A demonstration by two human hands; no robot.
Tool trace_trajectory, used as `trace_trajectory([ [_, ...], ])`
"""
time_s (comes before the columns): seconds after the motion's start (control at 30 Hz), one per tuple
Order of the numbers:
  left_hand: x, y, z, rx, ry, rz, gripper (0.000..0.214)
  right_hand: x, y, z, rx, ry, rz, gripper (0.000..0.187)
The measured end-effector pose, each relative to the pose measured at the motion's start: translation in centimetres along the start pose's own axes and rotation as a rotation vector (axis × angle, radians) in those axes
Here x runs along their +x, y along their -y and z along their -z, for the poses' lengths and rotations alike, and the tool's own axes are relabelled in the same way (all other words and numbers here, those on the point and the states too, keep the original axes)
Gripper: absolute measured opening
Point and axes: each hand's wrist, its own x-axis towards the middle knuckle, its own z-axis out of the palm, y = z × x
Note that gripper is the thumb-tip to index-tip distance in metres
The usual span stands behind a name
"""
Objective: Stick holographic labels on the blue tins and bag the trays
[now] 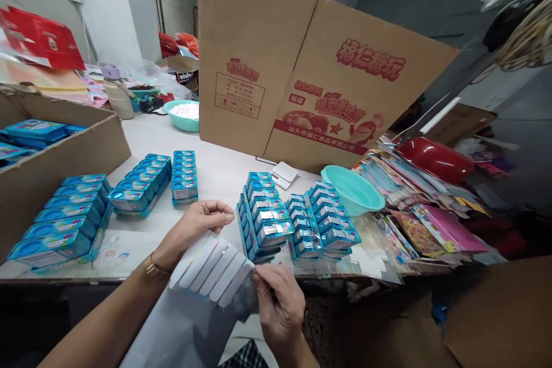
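Left of the tall carton [259, 17], an open box [95, 146] holds blue packs [38, 128], a turquoise bowl [183, 124] white bits [185, 110]. In front of that carton, the right hand [282, 302] pinches a strip sheet [211, 267] by its corner; the left hand [204, 218] curls at its upper edge, thumb meeting forefinger, hold unclear.

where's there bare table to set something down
White tabletop shows bare beyond the left hand, between the left and middle clusters of rectangular blue boxes, and behind the left clusters, before the round turquoise bowl of white contents. It's crowded rightward: blue boxes, another turquoise bowl and piled colourful printed sheets.
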Motion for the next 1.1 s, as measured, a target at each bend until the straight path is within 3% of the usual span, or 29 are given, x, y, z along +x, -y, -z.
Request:
trace_trajectory([
  [0.37,0.6,0.3,0.5,-0.046,-0.010,-0.002,0.027,0.3,-0.7,-0.1,-0.031,0.025,0.177,0.043],
  [0.57,0.9,0.3,0.7,-0.031,-0.024,-0.004,0.029,0.8,-0.8,-0.4,-0.008,0.018,-0.036,0.036],
  [0.77,0.9,0.2,0.5,-0.008,-0.025,-0.011,0.031,0.6,-1.4,-0.2,-0.051,0.027,0.154,0.049],
  [0.87,0.8,0.1,0.4,0.006,-0.029,-0.025,0.029,0.7,-1.3,-0.2,-0.080,0.024,0.183,0.044],
  [0.93,1.0,0.3,0.5,0.059,-0.046,-0.061,0.029,1.5,-0.8,-0.1,-0.055,-0.002,0.099,0.031],
  [1.0,1.5,0.7,0.9,0.172,-0.084,-0.121,0.028,2.8,0.0,0.3,0.037,-0.050,-0.072,0.016],
  [1.1,2.5,1.3,2.0,0.458,-0.101,-0.225,0.027,6.0,0.7,1.1,0.234,-0.029,-0.346,0.014],
])
